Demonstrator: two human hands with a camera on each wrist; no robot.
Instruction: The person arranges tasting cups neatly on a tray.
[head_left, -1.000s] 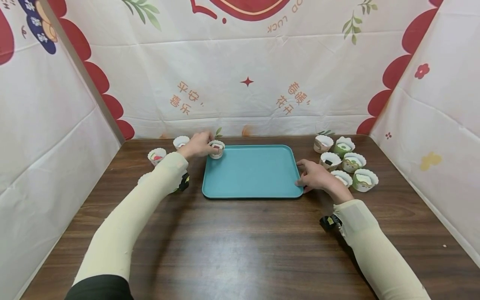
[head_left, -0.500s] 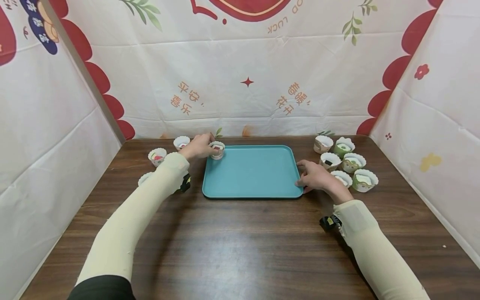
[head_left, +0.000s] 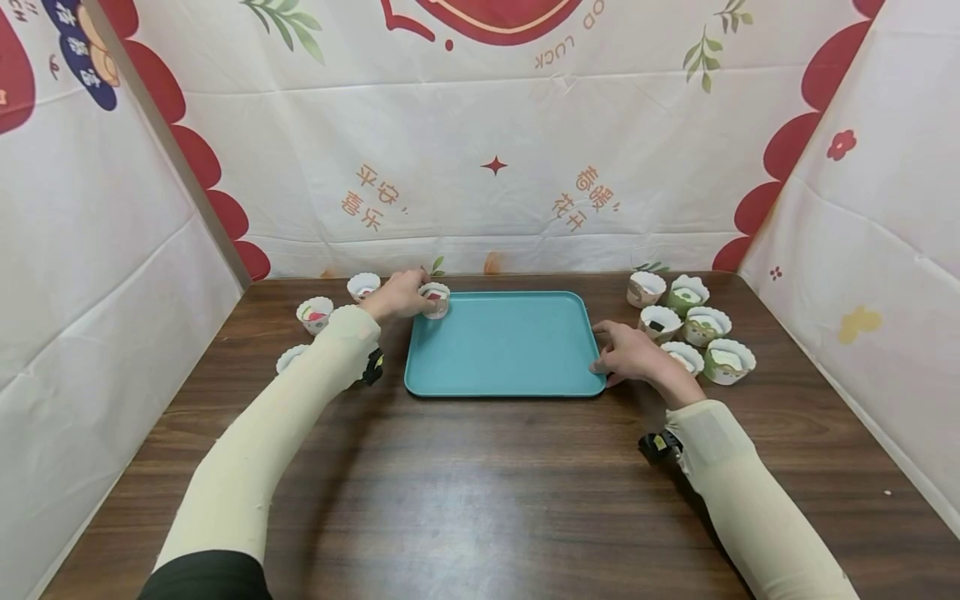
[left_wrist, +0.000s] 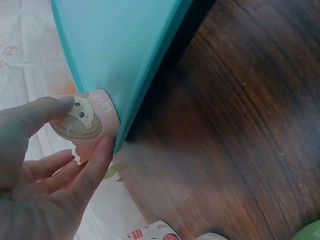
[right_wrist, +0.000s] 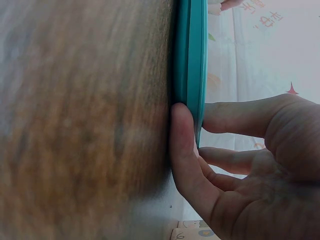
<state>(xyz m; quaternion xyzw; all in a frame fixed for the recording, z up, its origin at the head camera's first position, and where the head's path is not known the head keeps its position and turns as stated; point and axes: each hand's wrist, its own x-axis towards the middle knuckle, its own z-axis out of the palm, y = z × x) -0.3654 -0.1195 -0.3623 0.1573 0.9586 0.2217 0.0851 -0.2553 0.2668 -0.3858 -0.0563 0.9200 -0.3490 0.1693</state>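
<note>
Sleeve [head_left: 262,433] rightward, fingers [left_wrist: 95,165] round "LOVE" cup [left_wrist: 90,120]

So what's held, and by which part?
The left hand pinches a cup by its sides; the right hand holds the tray by its right edge.

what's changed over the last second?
Very little: the left sleeve edged slightly right. Nothing newly gripped or released: the left hand still pinches the pink cup at the far left corner of the tray, and the right hand still grips its right edge. Tray and the other cups stayed put.
</note>
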